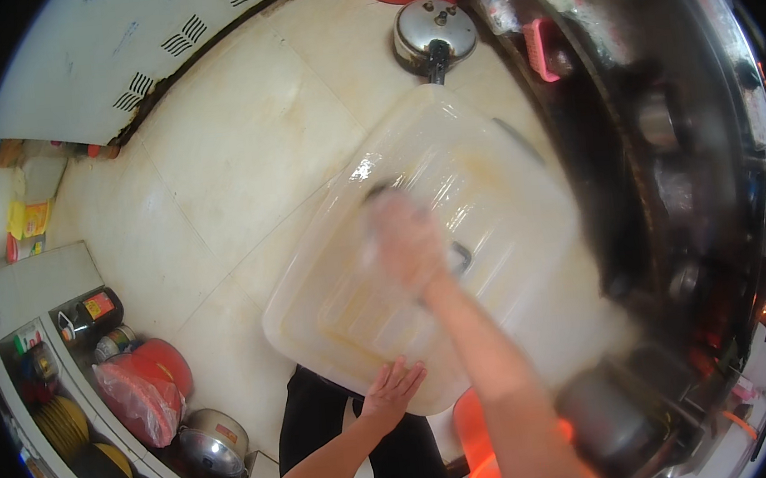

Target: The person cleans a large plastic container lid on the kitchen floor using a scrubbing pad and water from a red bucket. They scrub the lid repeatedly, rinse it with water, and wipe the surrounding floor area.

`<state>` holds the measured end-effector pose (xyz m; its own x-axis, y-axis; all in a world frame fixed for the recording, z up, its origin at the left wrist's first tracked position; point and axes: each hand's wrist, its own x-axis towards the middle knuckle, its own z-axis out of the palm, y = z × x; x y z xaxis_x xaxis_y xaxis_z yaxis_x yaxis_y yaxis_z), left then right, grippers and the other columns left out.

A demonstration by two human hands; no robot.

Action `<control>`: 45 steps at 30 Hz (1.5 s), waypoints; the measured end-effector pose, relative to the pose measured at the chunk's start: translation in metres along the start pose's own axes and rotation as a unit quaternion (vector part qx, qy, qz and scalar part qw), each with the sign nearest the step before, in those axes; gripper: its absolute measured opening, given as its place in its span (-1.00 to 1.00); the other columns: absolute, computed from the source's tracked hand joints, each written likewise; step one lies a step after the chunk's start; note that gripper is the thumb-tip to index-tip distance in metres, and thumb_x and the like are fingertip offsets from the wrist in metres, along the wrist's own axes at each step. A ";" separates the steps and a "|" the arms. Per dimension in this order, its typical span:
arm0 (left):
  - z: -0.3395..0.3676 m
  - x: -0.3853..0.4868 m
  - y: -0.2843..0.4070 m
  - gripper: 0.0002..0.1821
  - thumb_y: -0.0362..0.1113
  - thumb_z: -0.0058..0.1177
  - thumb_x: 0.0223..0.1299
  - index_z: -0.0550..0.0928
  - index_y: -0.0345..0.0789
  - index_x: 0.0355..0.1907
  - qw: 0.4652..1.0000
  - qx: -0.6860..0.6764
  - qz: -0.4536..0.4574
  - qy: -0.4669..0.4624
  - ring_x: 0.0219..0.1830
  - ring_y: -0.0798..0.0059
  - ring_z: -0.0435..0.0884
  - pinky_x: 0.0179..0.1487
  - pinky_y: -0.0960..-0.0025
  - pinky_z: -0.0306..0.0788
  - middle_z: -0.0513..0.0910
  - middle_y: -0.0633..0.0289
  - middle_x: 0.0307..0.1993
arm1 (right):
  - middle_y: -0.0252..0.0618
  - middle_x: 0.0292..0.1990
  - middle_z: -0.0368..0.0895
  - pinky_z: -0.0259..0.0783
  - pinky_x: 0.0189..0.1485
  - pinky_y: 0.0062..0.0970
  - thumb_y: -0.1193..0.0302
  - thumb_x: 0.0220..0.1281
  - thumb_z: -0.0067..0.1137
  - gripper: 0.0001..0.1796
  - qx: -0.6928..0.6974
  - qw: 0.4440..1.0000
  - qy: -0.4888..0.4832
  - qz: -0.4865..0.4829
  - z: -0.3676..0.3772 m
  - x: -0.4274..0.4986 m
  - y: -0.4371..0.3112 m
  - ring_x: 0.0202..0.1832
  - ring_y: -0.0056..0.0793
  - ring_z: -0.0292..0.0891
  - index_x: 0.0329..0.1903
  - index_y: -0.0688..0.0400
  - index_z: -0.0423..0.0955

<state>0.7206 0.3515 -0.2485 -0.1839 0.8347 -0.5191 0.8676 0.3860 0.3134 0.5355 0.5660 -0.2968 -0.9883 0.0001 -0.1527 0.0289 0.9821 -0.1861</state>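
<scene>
A large translucent white plastic lid or tub (481, 189) with ridges and wet, shiny patches lies tilted before me, its near edge over my black-trousered legs. My left hand (394, 387) rests on its near edge, fingers spread, holding nothing. Blurred by motion, my right hand (407, 237) is on the plastic surface near its middle. Something pale and something dark show at its fingers, too blurred to name. A dark-edged handle or clip (460, 257) shows beside my right wrist.
A pressure cooker (435, 33) stands on the tiled floor beyond the plastic. Dark shelving with pots and a pink basket (541, 51) runs along the right. An orange plastic container (479, 442) is near my right forearm. Low shelves at left hold plates, a bottle (92, 313) and a lidded steel pot (215, 441).
</scene>
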 end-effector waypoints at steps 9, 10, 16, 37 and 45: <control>-0.007 0.002 -0.004 -0.43 -0.23 -0.22 0.30 0.23 -0.09 0.40 0.999 -0.046 -0.002 0.009 0.49 0.20 -0.04 0.44 0.01 -0.10 0.17 0.38 0.41 | -0.11 0.36 0.16 -0.01 0.38 0.04 0.31 0.26 -0.10 -0.46 0.198 0.979 0.025 0.047 0.005 -0.044 -0.090 0.38 -0.18 0.10 0.31 0.10 0.22; -0.006 0.004 -0.003 -0.42 -0.23 -0.21 0.29 0.23 -0.08 0.40 0.998 -0.060 -0.007 -0.010 0.49 0.21 -0.03 0.44 0.03 -0.10 0.17 0.40 0.41 | -0.14 0.32 0.22 0.00 0.39 0.00 0.29 0.26 -0.12 -0.47 0.163 0.986 0.001 -0.018 -0.002 -0.060 -0.112 0.36 -0.25 0.13 0.29 0.09 0.24; -0.007 -0.001 0.001 -0.37 -0.24 -0.18 0.26 0.19 -0.03 0.43 0.998 -0.057 -0.025 -0.022 0.48 0.27 -0.01 0.44 0.07 -0.08 0.14 0.48 0.43 | -0.17 0.32 0.25 0.06 0.33 0.11 0.15 0.20 -0.06 -0.46 0.032 0.994 -0.086 -0.061 -0.025 -0.007 -0.042 0.39 -0.30 0.11 0.24 0.02 0.32; 0.010 0.009 0.036 -0.32 -0.25 -0.18 0.28 0.07 0.02 0.47 0.995 -0.005 0.020 -0.097 0.50 0.30 -0.10 0.47 -0.04 -0.17 -0.01 0.51 0.48 | -0.16 0.40 0.11 -0.21 0.44 0.04 0.24 0.39 -0.34 -0.42 0.053 0.972 0.046 0.224 -0.013 -0.115 0.047 0.42 -0.25 0.02 0.43 0.06 0.09; -0.023 0.020 0.033 -0.30 -0.27 -0.20 0.29 0.01 -0.04 0.49 0.990 0.033 0.025 -0.132 0.53 0.20 -0.18 0.46 -0.10 -0.18 -0.05 0.48 0.49 | -0.16 0.34 0.22 -0.13 0.40 0.14 0.30 0.25 -0.06 -0.40 0.061 0.949 -0.138 0.276 -0.041 -0.146 0.016 0.38 -0.22 0.08 0.37 0.01 0.20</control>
<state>0.7353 0.3900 -0.2307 -0.0200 0.7179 -0.6959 0.9028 0.3120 0.2960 0.6746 0.5898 -0.2379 -0.7407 0.4423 -0.5057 0.5650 0.8174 -0.1126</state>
